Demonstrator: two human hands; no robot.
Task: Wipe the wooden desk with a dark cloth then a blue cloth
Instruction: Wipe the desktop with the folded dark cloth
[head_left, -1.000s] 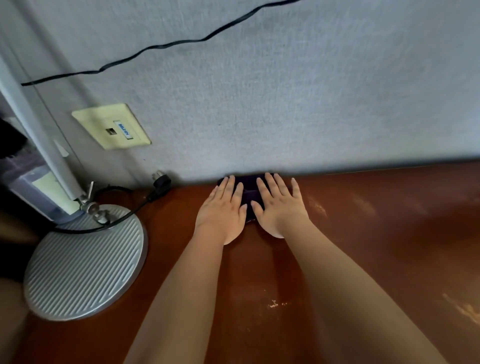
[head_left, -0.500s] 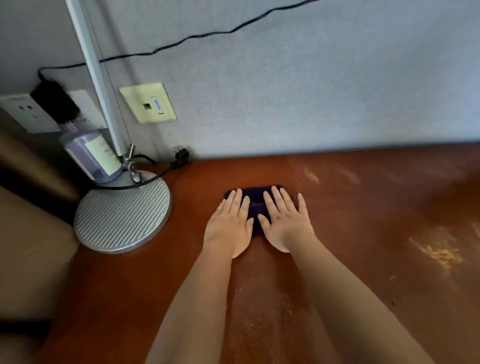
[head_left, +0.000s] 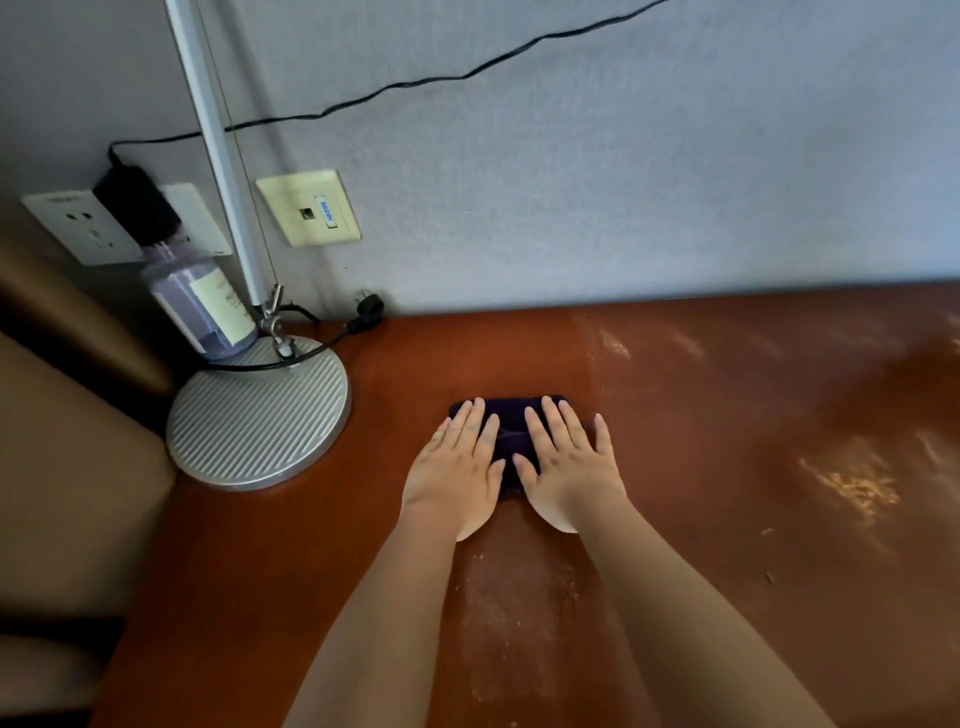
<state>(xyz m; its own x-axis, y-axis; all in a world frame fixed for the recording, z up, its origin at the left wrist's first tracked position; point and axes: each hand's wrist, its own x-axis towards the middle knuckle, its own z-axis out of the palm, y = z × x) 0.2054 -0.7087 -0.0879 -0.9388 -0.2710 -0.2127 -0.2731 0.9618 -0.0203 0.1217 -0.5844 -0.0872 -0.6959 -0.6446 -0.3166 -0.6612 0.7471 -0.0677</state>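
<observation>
Reddish-brown wood, scuffed and dusty, makes up the counter (head_left: 727, 395); a folded dark cloth (head_left: 511, 423) lies flat on it mid-frame, well out from the wall. Both hands sit on the cloth side by side, thumbs nearly touching. Left hand (head_left: 454, 473) covers the cloth's left half, right hand (head_left: 569, 473) its right half, fingers straight and spread, palms down, pressing, not gripping. Probably done that way to spread weight over the whole pad so it drags evenly w/o bunching; heels of both palms overhang the cloth's near edge onto bare wood.

Pale gritty specks show on the counter just below the wrists and a bigger worn or dusty patch lies far right, so plenty looks left to wipe. Judging by that, this is the first pass, dark-cloth stage; no blue cloth in view.

Left side: round ribbed lamp base (head_left: 257, 410) w/ its slanted metal arm (head_left: 218, 150), a clear bottle (head_left: 200, 306) w/ pale label standing at the base's back edge. Black cord (head_left: 467, 73) runs along the grey wall to an adapter (head_left: 137, 202) in the outlet; a loose plug (head_left: 366, 312) lies at the wall line. Strokes toward the left need care near base & cord.
</observation>
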